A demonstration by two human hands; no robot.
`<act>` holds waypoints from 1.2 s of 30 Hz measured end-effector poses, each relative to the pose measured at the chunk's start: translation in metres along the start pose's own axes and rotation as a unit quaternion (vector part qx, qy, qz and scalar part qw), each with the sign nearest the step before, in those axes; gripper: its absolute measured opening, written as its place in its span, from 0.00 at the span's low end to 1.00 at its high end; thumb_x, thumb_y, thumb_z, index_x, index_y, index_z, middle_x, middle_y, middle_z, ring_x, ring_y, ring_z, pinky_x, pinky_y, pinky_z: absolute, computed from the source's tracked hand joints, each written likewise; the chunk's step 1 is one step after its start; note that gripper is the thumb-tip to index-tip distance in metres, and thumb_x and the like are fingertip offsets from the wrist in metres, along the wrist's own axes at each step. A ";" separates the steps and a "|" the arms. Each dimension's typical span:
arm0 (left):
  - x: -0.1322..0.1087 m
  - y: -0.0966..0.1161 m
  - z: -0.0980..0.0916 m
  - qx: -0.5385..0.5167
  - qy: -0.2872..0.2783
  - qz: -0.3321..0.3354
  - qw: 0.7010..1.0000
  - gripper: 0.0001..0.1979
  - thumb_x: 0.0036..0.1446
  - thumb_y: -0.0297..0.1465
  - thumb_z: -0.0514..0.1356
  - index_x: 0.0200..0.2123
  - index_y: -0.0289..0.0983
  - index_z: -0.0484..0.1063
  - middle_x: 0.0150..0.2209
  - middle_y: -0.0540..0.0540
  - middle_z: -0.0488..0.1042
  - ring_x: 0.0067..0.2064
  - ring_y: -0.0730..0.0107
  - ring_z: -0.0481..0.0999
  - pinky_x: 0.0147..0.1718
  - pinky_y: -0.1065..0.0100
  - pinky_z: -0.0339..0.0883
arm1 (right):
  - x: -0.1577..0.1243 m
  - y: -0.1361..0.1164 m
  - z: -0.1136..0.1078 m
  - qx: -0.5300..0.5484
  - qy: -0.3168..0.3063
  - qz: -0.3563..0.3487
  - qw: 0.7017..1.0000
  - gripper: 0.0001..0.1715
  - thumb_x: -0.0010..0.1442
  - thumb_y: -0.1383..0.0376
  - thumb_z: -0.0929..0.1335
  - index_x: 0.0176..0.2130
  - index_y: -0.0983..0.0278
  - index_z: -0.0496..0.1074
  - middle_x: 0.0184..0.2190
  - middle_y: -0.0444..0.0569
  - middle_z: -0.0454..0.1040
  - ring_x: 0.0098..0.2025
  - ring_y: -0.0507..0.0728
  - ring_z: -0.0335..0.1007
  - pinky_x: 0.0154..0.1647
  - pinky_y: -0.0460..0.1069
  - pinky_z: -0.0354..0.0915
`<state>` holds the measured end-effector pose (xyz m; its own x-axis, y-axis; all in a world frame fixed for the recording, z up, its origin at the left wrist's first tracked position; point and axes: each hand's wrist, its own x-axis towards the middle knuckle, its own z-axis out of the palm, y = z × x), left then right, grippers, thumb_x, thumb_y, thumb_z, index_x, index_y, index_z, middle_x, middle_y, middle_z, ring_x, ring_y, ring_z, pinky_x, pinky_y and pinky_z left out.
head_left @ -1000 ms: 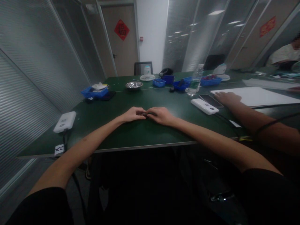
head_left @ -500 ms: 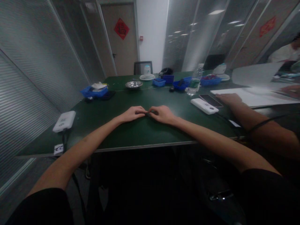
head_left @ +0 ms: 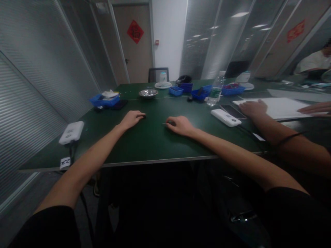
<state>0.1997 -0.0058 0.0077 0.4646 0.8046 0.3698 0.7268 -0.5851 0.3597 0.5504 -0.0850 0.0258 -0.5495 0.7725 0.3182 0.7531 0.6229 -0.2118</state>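
My left hand (head_left: 131,119) is closed above the green table (head_left: 144,144), left of the middle. A small dark piece (head_left: 144,116) shows at its fingertips; its kind is too small to make out. To the right, my right hand (head_left: 181,125) rests low over the table with its fingers curled in a pinch. From that pinch a thin pale tip (head_left: 163,123) points left, toward my other hand. The rest of this slim thing is hidden by the fingers. A gap of bare table separates the two hands.
Farther back stand a metal bowl (head_left: 148,93), a blue basket (head_left: 176,90) and a water bottle (head_left: 215,90). White power banks (head_left: 226,117) lie to both sides, with cables. At right, another person's hand (head_left: 254,108) rests by white paper (head_left: 281,105) and a phone (head_left: 233,111).
My hands, formerly touching at the fingertips, are apart. The left has moved left and slightly away with the dark piece; the right has stayed. The other person's paper now lies flatter.
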 end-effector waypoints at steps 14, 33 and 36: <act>-0.049 -0.090 -0.058 0.174 0.136 -0.409 0.885 0.20 0.62 0.30 0.63 0.57 0.35 0.82 0.56 0.33 0.79 0.58 0.42 0.76 0.57 0.51 0.69 | 0.002 0.008 0.007 0.004 0.016 -0.016 1.000 0.18 0.71 0.54 0.66 0.52 0.59 0.79 0.35 0.48 0.81 0.33 0.56 0.73 0.36 0.50 0.62; 0.000 0.044 0.016 -0.166 -0.040 0.027 0.985 0.17 0.61 0.40 0.69 0.50 0.39 0.84 0.48 0.41 0.83 0.48 0.57 0.80 0.52 0.58 0.72 | -0.001 0.005 0.006 0.042 0.034 -0.068 0.996 0.18 0.69 0.59 0.67 0.55 0.62 0.75 0.51 0.52 0.81 0.47 0.60 0.77 0.49 0.53 0.68; 0.000 0.056 0.023 -0.188 -0.052 0.043 0.980 0.16 0.61 0.39 0.70 0.49 0.38 0.84 0.46 0.41 0.83 0.46 0.59 0.81 0.50 0.59 0.72 | -0.003 0.003 0.004 0.074 0.045 -0.090 0.992 0.18 0.70 0.60 0.66 0.55 0.63 0.75 0.52 0.54 0.80 0.49 0.60 0.77 0.51 0.53 0.68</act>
<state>0.2520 -0.0366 0.0083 0.5794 0.7449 0.3307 0.4544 -0.6321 0.6277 0.5523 -0.0848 0.0206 -0.6301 0.6376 0.4433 0.5806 0.7659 -0.2763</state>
